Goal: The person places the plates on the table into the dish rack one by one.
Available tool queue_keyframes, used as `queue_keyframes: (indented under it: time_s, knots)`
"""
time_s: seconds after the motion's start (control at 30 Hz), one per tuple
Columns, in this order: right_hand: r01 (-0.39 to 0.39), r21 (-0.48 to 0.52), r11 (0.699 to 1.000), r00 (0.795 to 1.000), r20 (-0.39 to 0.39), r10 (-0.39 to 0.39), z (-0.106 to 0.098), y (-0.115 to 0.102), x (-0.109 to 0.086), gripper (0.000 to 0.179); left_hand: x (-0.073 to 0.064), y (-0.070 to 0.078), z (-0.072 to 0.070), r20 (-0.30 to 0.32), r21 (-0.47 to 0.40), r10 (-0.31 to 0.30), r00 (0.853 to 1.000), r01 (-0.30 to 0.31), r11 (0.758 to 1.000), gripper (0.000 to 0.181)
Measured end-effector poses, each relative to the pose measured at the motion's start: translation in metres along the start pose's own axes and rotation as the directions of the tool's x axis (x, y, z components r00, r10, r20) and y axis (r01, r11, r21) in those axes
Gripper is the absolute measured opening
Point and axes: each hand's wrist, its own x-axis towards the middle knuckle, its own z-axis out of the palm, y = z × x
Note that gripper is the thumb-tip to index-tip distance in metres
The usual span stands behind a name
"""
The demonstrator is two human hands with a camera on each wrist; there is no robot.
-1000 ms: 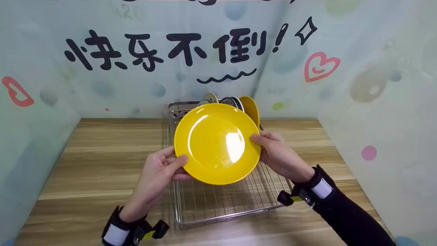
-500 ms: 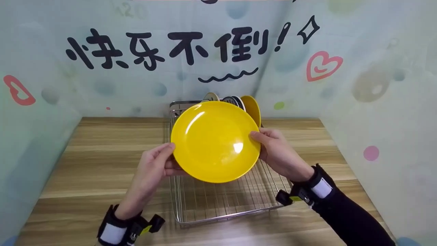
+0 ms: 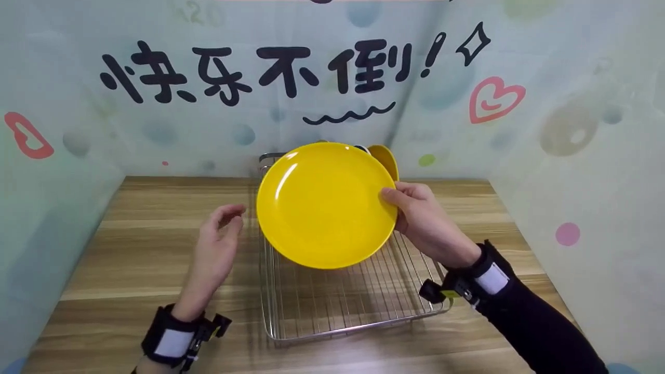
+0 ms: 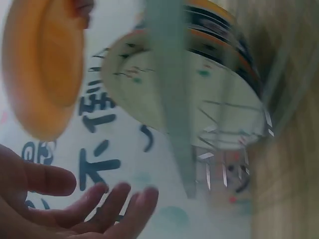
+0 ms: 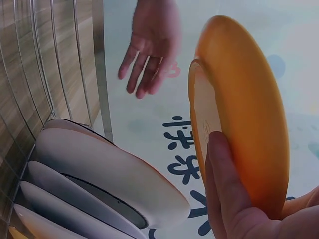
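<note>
A round yellow plate hangs tilted over the wire dish rack, its glossy face toward the head camera. At its right rim my right hand grips it, thumb on the face; in the right wrist view, fingers of that hand lie against the underside. My left hand is apart from the plate, just left of its rim, with fingers loosely bent and nothing in them. Behind the held plate, another yellow plate stands in the rack.
Several plates stand on edge in the rack, among them a white plate and a patterned plate. Under the rack is a wood-grain table. A printed backdrop encloses the back and sides.
My left hand has let go of the yellow plate and drawn back to the left. The plate, still in my right hand, has risen slightly.
</note>
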Motion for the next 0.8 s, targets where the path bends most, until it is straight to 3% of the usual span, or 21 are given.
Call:
queue_keyframes:
  time_s: [0.13,0.3,0.43,0.53,0.67,0.8]
  knots:
    - [-0.004,0.005,1.0,1.0,-0.012,0.004,0.005,-0.003,0.002,0.034,0.0,-0.019,0.01,0.024,0.132,0.032,0.999,-0.035,0.991,0.048]
    - [-0.014,-0.009,1.0,0.999,-0.035,0.014,0.008,-0.004,0.005,0.033,-0.004,-0.036,0.024,0.119,0.153,0.122,0.985,-0.139,0.978,0.063]
    - [-0.006,-0.062,0.998,0.999,-0.049,0.003,0.01,-0.01,0.009,0.033,-0.006,-0.044,0.033,0.149,0.169,0.201,0.968,-0.225,0.96,0.067]
    - [0.02,-0.119,0.993,0.997,-0.066,-0.028,0.012,-0.015,0.011,0.033,-0.006,-0.046,0.037,0.151,0.204,0.165,0.975,-0.194,0.96,0.071]
    - [0.064,-0.241,0.969,0.99,-0.103,-0.091,0.016,-0.021,0.016,0.032,-0.008,-0.045,0.038,0.147,0.254,0.047,0.988,-0.084,0.964,0.075]
    - [0.102,-0.429,0.897,0.974,-0.139,-0.177,0.022,-0.024,0.021,0.03,-0.008,-0.043,0.04,0.134,0.272,-0.014,0.991,-0.024,0.962,0.07]
